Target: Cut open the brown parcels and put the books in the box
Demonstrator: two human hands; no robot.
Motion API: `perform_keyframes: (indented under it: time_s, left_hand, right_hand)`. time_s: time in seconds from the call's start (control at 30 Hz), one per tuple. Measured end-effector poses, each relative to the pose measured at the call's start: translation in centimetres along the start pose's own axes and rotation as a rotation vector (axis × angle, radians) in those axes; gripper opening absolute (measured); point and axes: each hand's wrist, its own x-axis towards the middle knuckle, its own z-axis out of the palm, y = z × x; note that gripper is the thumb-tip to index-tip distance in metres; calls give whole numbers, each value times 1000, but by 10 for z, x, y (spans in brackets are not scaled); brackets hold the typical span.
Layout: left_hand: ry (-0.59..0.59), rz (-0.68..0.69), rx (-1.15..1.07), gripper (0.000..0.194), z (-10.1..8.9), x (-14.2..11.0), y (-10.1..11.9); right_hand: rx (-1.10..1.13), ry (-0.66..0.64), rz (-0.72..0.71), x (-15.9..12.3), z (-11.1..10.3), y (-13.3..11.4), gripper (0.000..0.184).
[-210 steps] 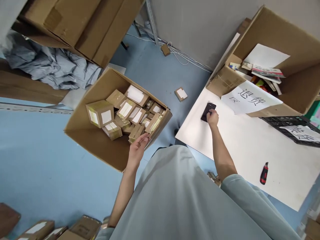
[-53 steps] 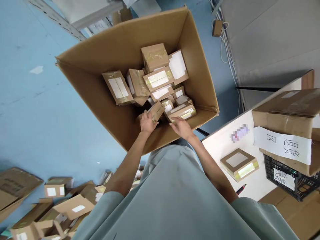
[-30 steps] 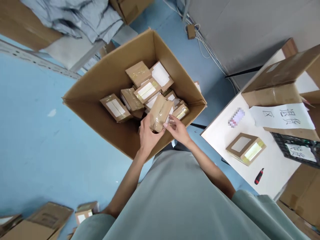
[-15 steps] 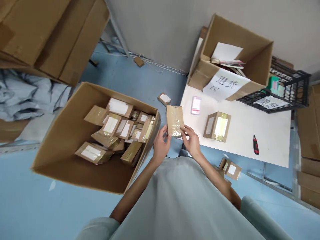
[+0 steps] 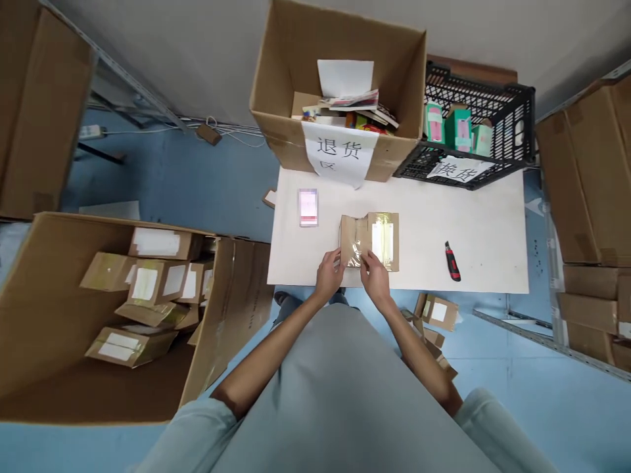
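Between my two hands is a small brown cardboard box (image 5: pixel 353 238) with shiny tape along its lower edge. My left hand (image 5: pixel 328 274) grips its left lower corner, and my right hand (image 5: pixel 375 278) has the right lower corner. Just behind and right of it, partly covered, stands a second taped cardboard box (image 5: pixel 385 238) with a white label. Both are over the white table (image 5: pixel 488 243). A phone (image 5: pixel 308 207) with a lit, blurred screen lies to the left. Farther right lies a red and black utility knife (image 5: pixel 452 261).
A large carton (image 5: pixel 340 151) holding books, with a paper sign, stands at the table's back beside a black plastic crate (image 5: pixel 507 125) of green boxes. On the left floor, a big open carton (image 5: pixel 231 295) contains several parcels. More parcels (image 5: pixel 438 312) lie under the table's front edge.
My view has turned to the right toward the table. Both hands have carried the small box from the gap beside the table to over it, close against the labelled box.
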Motion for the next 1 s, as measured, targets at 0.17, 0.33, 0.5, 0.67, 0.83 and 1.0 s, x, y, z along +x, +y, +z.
perform_keyframes:
  time_s: [0.17, 0.33, 0.5, 0.67, 0.83, 1.0]
  left_hand:
    - [-163, -11, 106, 49, 42, 29, 12]
    - [-278, 67, 108, 41, 29, 23, 32]
    - [-117, -27, 33, 35, -35, -5, 27]
    - [124, -148, -52, 40, -126, -49, -12]
    - [337, -249, -135, 44, -223, -102, -57]
    - [491, -306, -203, 43, -306, -152, -93]
  right_hand:
    - [-41, 41, 15, 16, -20, 25, 43]
    - [33, 10, -49, 22, -13, 20, 43]
    - [72, -117, -157, 27, 14, -11, 41]
    - [74, -241, -274, 29, 56, -62, 42]
    - [52, -338, -370, 25, 115, -128, 43]
    - [-7, -458, -458, 10, 186, -203, 42]
